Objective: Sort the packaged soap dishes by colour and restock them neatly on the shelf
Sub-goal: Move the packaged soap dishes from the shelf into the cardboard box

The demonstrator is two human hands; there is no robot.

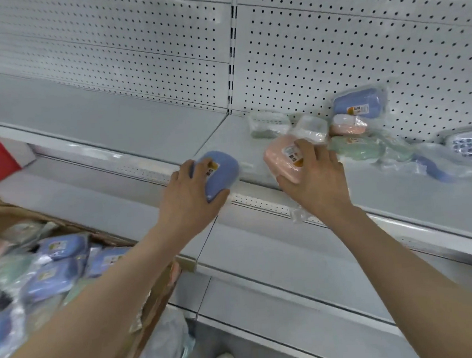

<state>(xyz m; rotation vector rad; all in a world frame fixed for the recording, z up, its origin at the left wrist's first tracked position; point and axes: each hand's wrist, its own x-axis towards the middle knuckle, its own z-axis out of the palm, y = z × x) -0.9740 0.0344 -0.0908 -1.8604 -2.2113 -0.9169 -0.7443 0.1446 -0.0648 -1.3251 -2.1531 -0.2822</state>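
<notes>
- Blue soap dish is gripped by left hand, fingers curled round it, at shelf front edge.
- Pink soap dish is grasped by right hand, just right of it.
- Mixed pile of packaged dishes is seen far right.
- More are held in cardboard box, near left.

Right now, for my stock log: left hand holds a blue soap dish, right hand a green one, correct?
No. In the head view the right hand holds a pink soap dish, not a green one; the left hand does hold a blue soap dish.
</notes>
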